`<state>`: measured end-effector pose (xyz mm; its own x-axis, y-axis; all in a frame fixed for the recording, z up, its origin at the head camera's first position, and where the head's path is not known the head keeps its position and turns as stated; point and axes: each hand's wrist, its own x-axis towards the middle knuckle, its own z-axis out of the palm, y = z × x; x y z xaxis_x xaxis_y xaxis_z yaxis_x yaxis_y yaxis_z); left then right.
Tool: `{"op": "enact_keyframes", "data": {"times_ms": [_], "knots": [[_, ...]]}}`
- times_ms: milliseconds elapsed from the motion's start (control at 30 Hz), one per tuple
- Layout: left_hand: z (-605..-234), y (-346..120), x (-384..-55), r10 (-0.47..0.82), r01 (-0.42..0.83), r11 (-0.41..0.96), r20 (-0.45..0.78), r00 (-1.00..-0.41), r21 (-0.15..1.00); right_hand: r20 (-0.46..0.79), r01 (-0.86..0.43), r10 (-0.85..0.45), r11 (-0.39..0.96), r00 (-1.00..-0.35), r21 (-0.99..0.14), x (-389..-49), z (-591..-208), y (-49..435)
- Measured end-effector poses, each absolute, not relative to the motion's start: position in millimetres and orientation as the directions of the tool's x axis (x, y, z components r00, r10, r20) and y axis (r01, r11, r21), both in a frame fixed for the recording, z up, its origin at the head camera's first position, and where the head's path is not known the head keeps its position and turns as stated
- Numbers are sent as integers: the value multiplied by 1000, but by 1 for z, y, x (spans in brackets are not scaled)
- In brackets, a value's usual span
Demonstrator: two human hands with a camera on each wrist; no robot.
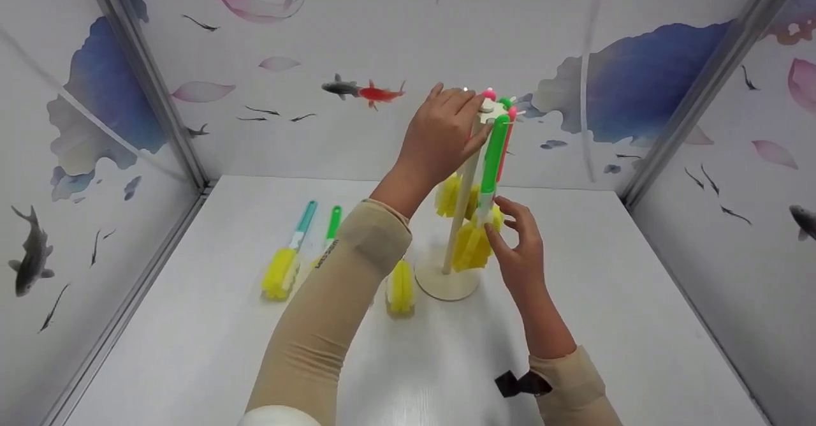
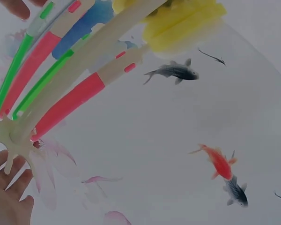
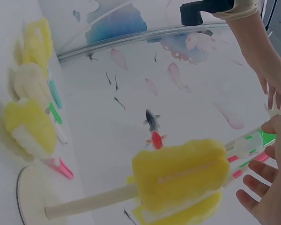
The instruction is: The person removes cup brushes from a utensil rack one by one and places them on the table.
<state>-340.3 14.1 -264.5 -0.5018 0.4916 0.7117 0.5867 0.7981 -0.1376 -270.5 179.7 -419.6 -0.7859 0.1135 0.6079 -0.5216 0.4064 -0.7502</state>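
A white stand with a round base, an upright pole and a pronged top carries several sponge bottle brushes. At the top edge, my left hand holds the stand between thumb and fingers; in the left wrist view, the left hand's fingers lie around the prongs. A green-handled brush hangs nearest me, its yellow sponge low beside the pole. My right hand is at the brush's white neck, thumb and fingers apart. Pink-handled brushes hang behind it.
On the white table left of the stand lie a blue-handled brush, a green-handled one partly behind my left arm, and another yellow sponge brush. Walls printed with fish and petals enclose the table. A black camera sits on my right wrist.
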Motion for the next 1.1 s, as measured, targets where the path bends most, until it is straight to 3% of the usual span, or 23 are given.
{"op": "enact_keyframes", "data": {"times_ms": [133,267,500,633,1100], "knots": [[-267,16,-346,477,611,786,723,-499,-97,651,-534,166,441,-741,-721,-269,-426,171],[-271,18,-352,475,654,753,745,-468,-70,634,-516,227,414,-739,-750,-268,-430,164],[-283,22,-359,447,730,679,835,-320,-84,575,-489,264,328,-774,-808,-267,-437,161],[-286,28,-358,430,742,664,861,-272,-97,542,-453,299,320,-786,-832,-269,-437,159],[-294,32,-363,272,768,638,920,-281,45,483,-400,323,291,-814,-869,-270,-435,146]]}}
